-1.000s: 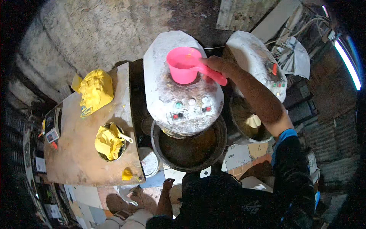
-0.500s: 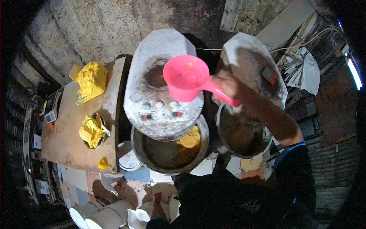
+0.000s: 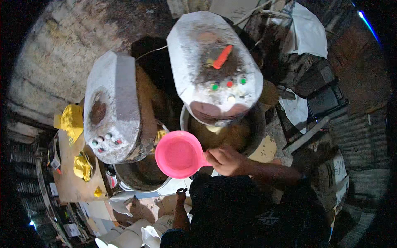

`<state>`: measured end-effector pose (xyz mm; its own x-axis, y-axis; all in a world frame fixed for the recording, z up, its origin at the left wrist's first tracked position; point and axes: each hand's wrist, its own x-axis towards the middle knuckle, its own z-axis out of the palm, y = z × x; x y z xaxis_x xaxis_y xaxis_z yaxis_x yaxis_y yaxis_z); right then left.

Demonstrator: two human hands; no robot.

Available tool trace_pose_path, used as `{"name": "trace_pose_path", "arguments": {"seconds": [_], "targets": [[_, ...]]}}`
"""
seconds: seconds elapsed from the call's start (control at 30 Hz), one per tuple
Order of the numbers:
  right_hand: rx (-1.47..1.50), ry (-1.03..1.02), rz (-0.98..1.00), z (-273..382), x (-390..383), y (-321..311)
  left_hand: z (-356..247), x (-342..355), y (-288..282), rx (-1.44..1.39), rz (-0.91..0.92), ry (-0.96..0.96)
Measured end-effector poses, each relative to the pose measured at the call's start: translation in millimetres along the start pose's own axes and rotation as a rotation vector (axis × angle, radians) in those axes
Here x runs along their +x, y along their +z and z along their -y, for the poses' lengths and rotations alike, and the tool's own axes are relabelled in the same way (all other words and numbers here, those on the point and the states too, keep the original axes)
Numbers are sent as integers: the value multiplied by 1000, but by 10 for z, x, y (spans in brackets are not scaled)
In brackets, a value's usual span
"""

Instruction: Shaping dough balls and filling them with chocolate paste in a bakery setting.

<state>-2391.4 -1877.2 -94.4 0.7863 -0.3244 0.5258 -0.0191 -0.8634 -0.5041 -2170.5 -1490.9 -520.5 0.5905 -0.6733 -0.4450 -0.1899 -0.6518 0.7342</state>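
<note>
My right hand (image 3: 227, 161) grips the handle of a round pink scoop (image 3: 178, 153), its open side facing up toward me. The scoop hangs over the gap between two metal mixing bowls. The left bowl (image 3: 142, 175) sits under a dusty grey mixer head (image 3: 111, 107). The right bowl (image 3: 252, 124) holds yellowish dough (image 3: 215, 129) under a second mixer head (image 3: 215, 70) that has coloured buttons and an orange lever. My left hand (image 3: 180, 193) hangs low by my dark shirt with nothing in it, fingers loosely curled.
A wooden table (image 3: 68, 186) at the left carries yellow crumpled bags (image 3: 72, 120) and a bowl of yellow material (image 3: 82, 165). White sheets and boxes lie at the right and on the tiled floor below. A rough wall curves behind the mixers.
My right hand has brought the pink scoop down from above the left mixer head to the bowl rims. My view has swung, so the second mixer now sits in the centre.
</note>
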Motion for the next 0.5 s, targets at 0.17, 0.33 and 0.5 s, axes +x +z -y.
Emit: {"name": "trace_pose_path", "arguments": {"seconds": [0.17, 0.33, 0.5], "targets": [[34, 223, 300, -28, -488, -161, -113, -61, 48, -195, 140, 175], [339, 657, 356, -93, -777, -128, -67, -60, 217, -135, 64, 108], [160, 435, 209, -216, -1012, -10, -26, 12, 456, -252, -93, -436]]}}
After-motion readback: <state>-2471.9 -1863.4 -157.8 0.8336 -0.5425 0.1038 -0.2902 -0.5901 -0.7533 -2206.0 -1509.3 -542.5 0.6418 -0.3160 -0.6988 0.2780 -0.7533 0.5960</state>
